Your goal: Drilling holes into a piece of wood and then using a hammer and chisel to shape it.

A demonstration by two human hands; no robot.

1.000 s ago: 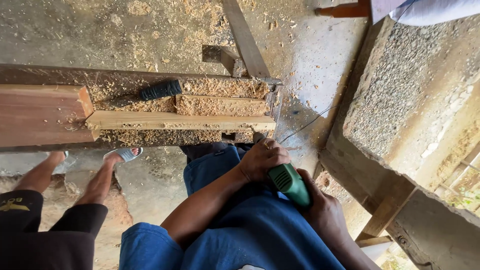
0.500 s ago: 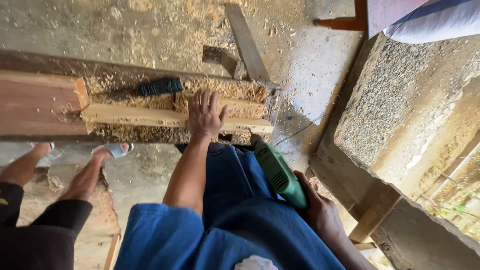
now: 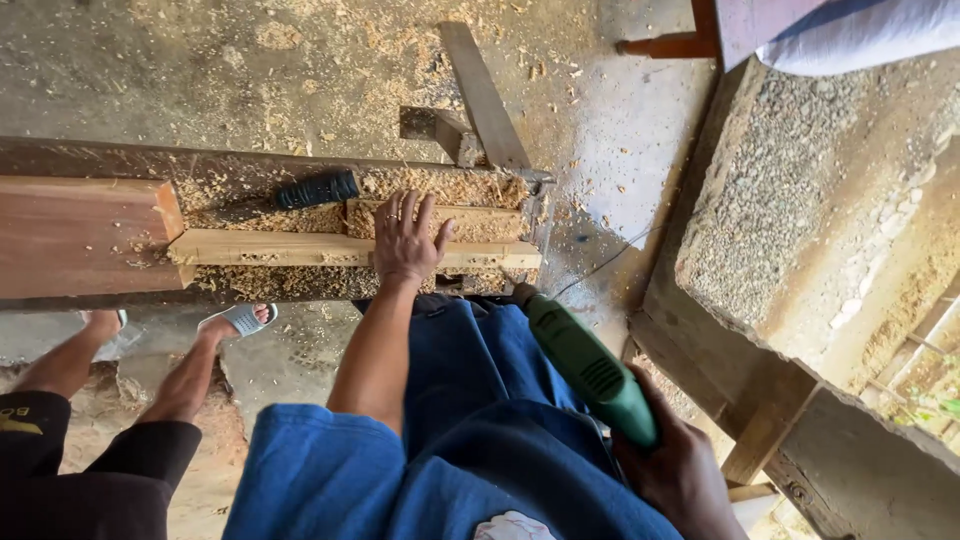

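Fingers of the left hand (image 3: 405, 240) lie spread and flat on the pale wooden strip (image 3: 300, 250), whose long axis runs left to right across the bench. The right hand (image 3: 680, 470) grips the green drill (image 3: 590, 368) nearer the body, its nose pointing toward the strip's right end.

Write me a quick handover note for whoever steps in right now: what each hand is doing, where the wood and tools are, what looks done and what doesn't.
Left hand: flat, fingers spread, pressing the pale wood strip on the bench.
Right hand: gripping the green power drill, held low beside the lap, tip pointing toward the bench, apart from the wood.
A black-handled tool lies on the bench behind the strip; a reddish plank sits to the left.
Done: sawdust covers bench and floor, so cutting has happened.
Left: the drill is not yet on the strip.
Another person's legs stand close by on the left.
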